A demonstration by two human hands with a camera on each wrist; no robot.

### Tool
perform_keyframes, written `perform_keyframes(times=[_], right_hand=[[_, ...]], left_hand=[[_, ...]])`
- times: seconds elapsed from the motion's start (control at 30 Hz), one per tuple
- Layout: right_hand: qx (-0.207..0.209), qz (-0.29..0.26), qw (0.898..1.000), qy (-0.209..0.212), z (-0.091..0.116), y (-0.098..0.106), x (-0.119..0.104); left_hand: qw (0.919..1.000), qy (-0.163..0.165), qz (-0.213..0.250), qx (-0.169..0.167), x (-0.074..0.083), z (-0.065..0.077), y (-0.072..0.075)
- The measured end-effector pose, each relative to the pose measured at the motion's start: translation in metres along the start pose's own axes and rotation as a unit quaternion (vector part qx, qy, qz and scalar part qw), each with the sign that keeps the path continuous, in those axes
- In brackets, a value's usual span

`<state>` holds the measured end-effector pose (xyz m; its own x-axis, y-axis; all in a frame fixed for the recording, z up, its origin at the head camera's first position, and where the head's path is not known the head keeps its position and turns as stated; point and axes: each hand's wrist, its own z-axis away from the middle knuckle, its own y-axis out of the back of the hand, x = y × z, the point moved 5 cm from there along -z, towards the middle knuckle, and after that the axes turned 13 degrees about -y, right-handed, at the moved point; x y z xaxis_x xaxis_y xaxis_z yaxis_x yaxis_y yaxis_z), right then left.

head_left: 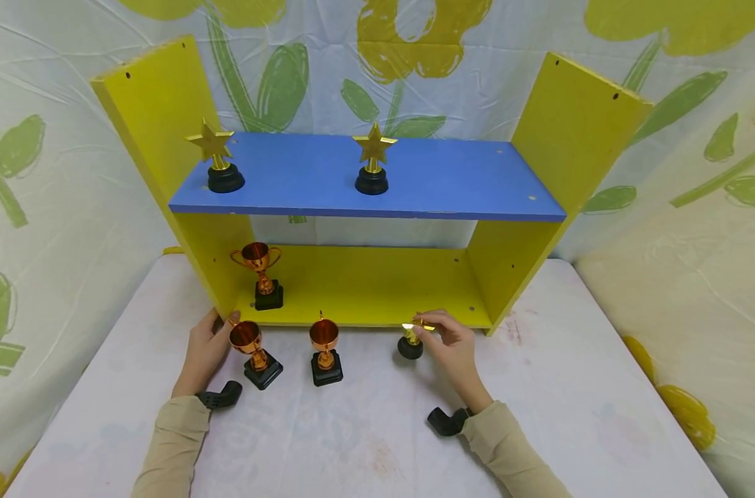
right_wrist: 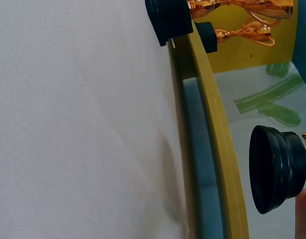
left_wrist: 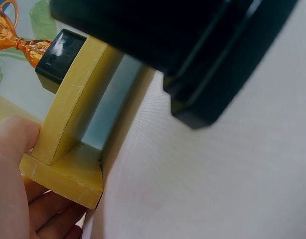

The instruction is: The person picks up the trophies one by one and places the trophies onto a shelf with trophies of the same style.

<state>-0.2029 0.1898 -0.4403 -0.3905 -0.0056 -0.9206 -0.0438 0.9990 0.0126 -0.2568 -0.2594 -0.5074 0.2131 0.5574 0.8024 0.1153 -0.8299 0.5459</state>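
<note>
We've got the left hand (left_wrist: 11,184) on the lower corner of the yellow shelf (left_wrist: 66,109), thumb against one side, fingers curled round the other; orange trophy (left_wrist: 36,50) sits on the board, black base near the front edge, cup partly cut off by the frame; we see a gap under the board, white cloth (left_wrist: 232,164) beyond the lower edge; big black shape (left_wrist: 158,35) covers the top, too close for us to identify.

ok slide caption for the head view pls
Right fingers hold up a gold trophy while left fingers grip a shelf at one corner.
</note>
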Motion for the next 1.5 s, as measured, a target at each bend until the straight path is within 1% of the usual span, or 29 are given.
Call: perform_keyframes(times=[0.2,0.37,0.53,0.8,1.3,1.5], right_hand=[[0.009,0.006,1.000,0.001,-0.001,0.003,-0.001],[0.010,0.012,1.000,-0.006,-0.002,0.004,-0.003],[0.014,0.008,1.000,-0.010,-0.001,0.006,-0.005],[0.016,-0.012,1.000,0.019,-0.002,0.008,-0.010],[0.028,-0.014,0.999,0.010,-0.004,0.010,-0.015],[0.028,-0.020,0.999,0.030,-0.004,0.012,-0.018]], left_hand=[[1.0000,-0.005,0.003,0.000,0.000,0.000,-0.001],[0.9999,-0.002,0.010,-0.001,0.000,0.000,-0.001],[1.0000,0.001,0.007,-0.002,0.002,0.000,-0.001],[1.0000,0.003,0.007,-0.003,0.001,0.000,-0.001],[0.9999,0.013,0.009,-0.003,0.001,0.001,-0.001],[0.9999,0.004,0.010,-0.003,0.002,0.000,-0.001]])
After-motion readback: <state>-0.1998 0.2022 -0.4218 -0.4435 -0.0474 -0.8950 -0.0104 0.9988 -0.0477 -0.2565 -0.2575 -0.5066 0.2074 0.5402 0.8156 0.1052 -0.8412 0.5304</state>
